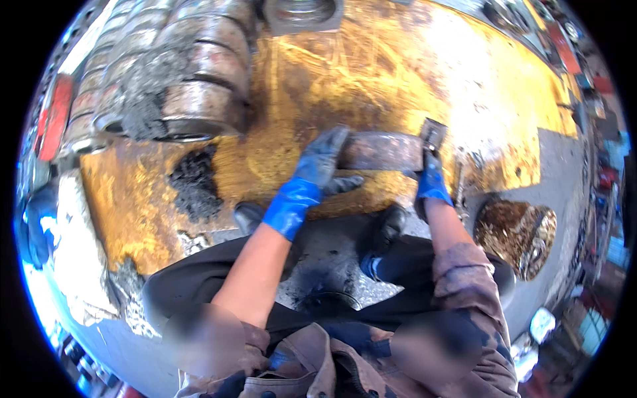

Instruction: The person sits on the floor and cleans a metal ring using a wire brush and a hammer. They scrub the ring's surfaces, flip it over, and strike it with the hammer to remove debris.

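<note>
A rusty, thick-walled metal ring (pixel 379 151) lies on its side between my hands on the yellow worktop (pixel 312 86). My left hand (pixel 325 159), in a blue and grey glove, presses its fingers along the ring's left end, with the thumb held apart below. At the ring's right end is my right hand (pixel 430 176), also gloved in blue, its fingers closed and partly hidden. A dark, square-ended piece (pixel 434 134) sticks up from that hand against the ring. Its kind cannot be made out.
Stacked rusty rings (pixel 206 99) stand at the far left, smeared with grey sludge. Another ring-shaped metal part (pixel 302 25) sits at the back. Black sludge (pixel 196 182) lies left of my hands. A round container of brown shavings (pixel 507 232) stands right of my knee.
</note>
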A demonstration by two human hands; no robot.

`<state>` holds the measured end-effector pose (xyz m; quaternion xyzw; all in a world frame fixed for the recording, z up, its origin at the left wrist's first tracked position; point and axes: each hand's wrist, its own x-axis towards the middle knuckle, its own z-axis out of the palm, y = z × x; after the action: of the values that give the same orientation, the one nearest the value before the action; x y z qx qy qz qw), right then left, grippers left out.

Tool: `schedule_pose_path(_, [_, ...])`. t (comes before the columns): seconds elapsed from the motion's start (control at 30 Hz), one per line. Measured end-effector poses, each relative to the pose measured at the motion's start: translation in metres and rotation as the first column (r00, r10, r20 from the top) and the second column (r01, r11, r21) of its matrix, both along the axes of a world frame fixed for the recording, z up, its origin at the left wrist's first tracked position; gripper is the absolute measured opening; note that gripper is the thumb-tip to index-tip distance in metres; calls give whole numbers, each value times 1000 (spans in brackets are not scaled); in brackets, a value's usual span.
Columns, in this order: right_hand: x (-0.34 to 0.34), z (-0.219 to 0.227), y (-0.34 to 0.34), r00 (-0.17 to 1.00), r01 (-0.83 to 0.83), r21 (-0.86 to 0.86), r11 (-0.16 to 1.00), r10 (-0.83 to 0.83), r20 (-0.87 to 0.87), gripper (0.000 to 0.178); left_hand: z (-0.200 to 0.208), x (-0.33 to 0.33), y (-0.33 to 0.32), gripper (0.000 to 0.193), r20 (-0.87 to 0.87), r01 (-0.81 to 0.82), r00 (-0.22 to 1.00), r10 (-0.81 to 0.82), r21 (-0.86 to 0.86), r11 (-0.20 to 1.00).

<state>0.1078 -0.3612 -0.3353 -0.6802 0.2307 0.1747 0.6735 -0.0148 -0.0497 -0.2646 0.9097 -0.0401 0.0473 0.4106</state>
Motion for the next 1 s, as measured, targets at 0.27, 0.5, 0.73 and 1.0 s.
schedule_pose_path(0.27, [4, -6, 3, 999, 1, 91, 996, 4, -49, 36, -20, 18, -3, 108, -199, 12, 979, 49, 291, 957])
schedule_pose_path(0.5, [43, -75, -28, 973, 14, 347, 938, -93, 210, 10, -11, -9, -19, 102, -189, -143, 961, 200, 280, 949])
schedule_pose_path(0.73, [54, -50, 112, 919, -233, -363, 902, 327, 221, 29, -17, -80, 12, 107, -50, -482, 867, 496, 168, 860])
schedule_pose_path(1.0, [35, 16, 239, 894, -339, -6, 941, 325, 308, 18, -31, -82, 92, 102, -270, -664, 605, 749, 349, 662])
